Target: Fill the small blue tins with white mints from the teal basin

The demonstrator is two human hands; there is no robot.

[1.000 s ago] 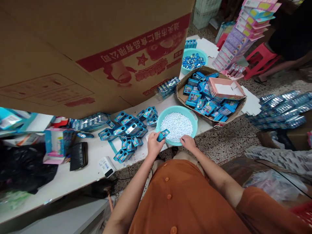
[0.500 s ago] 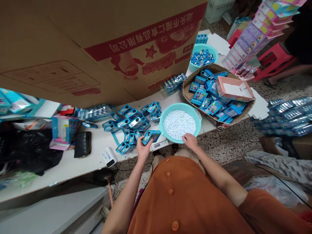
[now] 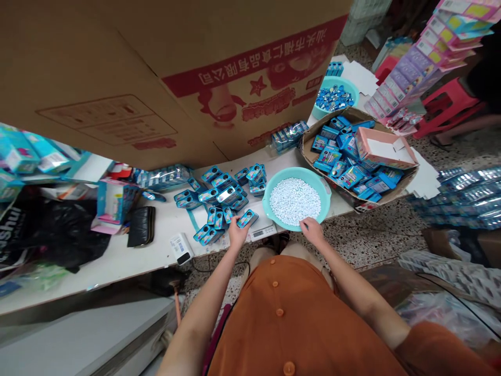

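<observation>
Lg cardbd box behind bowl & blue pkgs, blk wallet on L

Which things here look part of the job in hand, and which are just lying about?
Likely in use:
- small blue box, held in the left hand
- near turquoise basin of white pellets, right hand at its edge
- loose blue boxes on the table

Probably just lying about:
- black wallet
- black plastic bag

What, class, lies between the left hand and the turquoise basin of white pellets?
In the head view, the blue box held in the left hand comes first, then the white digital scale, before the turquoise basin.
</observation>
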